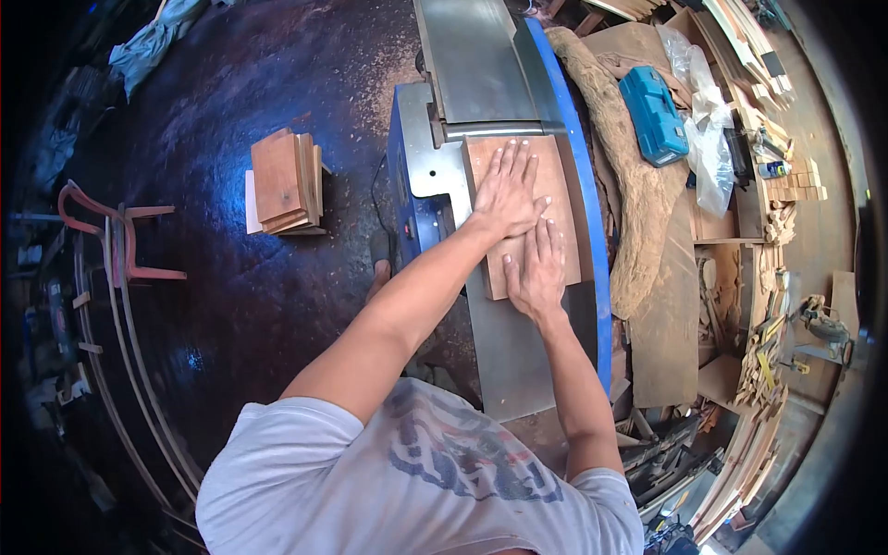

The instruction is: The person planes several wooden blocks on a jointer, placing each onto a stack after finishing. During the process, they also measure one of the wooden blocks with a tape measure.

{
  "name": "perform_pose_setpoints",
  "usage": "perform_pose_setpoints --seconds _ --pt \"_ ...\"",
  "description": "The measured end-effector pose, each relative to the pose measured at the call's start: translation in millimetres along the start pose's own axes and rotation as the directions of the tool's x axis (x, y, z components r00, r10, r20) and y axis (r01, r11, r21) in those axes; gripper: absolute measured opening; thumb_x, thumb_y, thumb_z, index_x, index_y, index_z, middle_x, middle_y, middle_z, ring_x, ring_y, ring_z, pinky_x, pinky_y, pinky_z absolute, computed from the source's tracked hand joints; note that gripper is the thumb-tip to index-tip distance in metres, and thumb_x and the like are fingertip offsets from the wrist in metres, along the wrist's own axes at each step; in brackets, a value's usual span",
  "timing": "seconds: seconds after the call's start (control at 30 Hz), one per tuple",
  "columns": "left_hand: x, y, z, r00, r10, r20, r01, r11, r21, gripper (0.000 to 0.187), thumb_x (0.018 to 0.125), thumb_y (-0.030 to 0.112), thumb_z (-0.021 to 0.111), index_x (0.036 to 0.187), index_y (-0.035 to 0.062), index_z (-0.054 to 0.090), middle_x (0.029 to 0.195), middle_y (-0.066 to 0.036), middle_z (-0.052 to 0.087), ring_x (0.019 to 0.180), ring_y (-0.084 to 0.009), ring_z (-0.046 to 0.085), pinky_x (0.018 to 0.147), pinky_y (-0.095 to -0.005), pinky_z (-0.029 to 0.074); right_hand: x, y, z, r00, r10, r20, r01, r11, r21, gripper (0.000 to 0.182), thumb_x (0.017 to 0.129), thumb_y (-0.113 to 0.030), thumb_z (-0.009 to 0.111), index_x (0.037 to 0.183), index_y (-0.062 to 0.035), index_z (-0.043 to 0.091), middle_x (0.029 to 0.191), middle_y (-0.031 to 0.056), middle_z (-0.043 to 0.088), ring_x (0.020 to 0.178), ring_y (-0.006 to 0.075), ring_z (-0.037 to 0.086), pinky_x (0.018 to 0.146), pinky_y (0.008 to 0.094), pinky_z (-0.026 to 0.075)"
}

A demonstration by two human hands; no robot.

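Observation:
A reddish-brown wooden board [555, 176] lies flat on the metal bed of a jointer [527, 361], alongside its blue-edged fence [575, 120]. My left hand [507, 192] rests on the board's far half, palm down with the fingers stretched forward. Closer to me, my right hand [538, 273] presses flat on the near half, its fingertips close to my left wrist. Neither hand is wrapped round the board. The board's front end is at the gap between the two beds; the cutter itself is hidden.
Left on the dark floor stands a stack of boards [282, 180]. Wood shavings [388, 83] lie beside the machine. A red plastic chair [125, 231] is at far left. Right of the fence are a rough log [624, 176], a teal case [653, 116], plastic wrap [712, 148] and timber offcuts.

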State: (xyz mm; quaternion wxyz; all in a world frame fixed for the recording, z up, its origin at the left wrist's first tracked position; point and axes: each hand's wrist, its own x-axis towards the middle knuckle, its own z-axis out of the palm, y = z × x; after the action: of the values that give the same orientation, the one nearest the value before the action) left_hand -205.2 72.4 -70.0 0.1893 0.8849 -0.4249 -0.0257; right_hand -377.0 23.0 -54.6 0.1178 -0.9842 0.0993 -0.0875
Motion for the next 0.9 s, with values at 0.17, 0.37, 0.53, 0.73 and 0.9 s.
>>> perform_pose_setpoints --seconds 0.17,0.37,0.53,0.73,0.9 --pt "18 -13 -4 1.0 -0.003 0.028 0.003 1.0 0.011 0.084 0.103 0.055 0.043 0.162 -0.004 0.03 0.172 -0.025 0.02 0.161 -0.0401 0.013 0.132 -0.0517 0.009 24 2 1 0.999 -0.018 -0.035 0.019 1.0 0.025 0.069 0.094 -0.033 0.064 0.143 0.0145 0.051 0.155 0.0321 0.045 0.147 0.0492 0.037 0.124 0.0576 0.027" --pt "29 -21 -9 0.999 -0.009 0.034 0.008 1.0 0.027 0.084 0.103 0.055 0.044 0.162 -0.0028 0.03 0.172 -0.024 0.02 0.161 -0.0396 0.013 0.132 -0.0512 0.01 37 1 4 0.996 -0.04 -0.075 0.042 0.999 0.02 0.067 0.094 -0.031 0.065 0.14 0.0154 0.053 0.152 0.0338 0.047 0.145 0.0507 0.04 0.122 0.0573 0.03" --pt "35 -28 -7 1.0 -0.004 0.004 0.004 1.0 0.022 0.083 0.103 0.056 0.044 0.162 -0.0023 0.032 0.172 -0.024 0.022 0.161 -0.0395 0.015 0.131 -0.0516 0.011 48 1 6 0.995 -0.044 -0.086 0.046 0.999 0.021 0.066 0.093 -0.03 0.066 0.139 0.0155 0.053 0.151 0.0336 0.048 0.144 0.0512 0.041 0.122 0.0576 0.031" --pt "44 -35 -10 1.0 -0.003 0.003 0.003 1.0 0.026 0.083 0.103 0.055 0.045 0.161 -0.0022 0.034 0.171 -0.024 0.023 0.16 -0.0403 0.016 0.131 -0.0522 0.012 59 2 8 0.995 -0.052 -0.09 0.052 0.999 0.007 0.064 0.093 -0.029 0.066 0.138 0.015 0.055 0.15 0.0333 0.049 0.144 0.0511 0.041 0.122 0.0575 0.031" --pt "53 -41 -12 1.0 0.002 0.003 -0.002 0.999 0.044 0.082 0.103 0.055 0.044 0.161 -0.0022 0.034 0.171 -0.024 0.022 0.16 -0.0405 0.016 0.131 -0.0524 0.013 68 4 11 0.993 -0.058 -0.105 0.061 0.998 0.025 0.063 0.093 -0.028 0.066 0.139 0.0143 0.055 0.15 0.0332 0.049 0.144 0.0511 0.041 0.121 0.0574 0.032"
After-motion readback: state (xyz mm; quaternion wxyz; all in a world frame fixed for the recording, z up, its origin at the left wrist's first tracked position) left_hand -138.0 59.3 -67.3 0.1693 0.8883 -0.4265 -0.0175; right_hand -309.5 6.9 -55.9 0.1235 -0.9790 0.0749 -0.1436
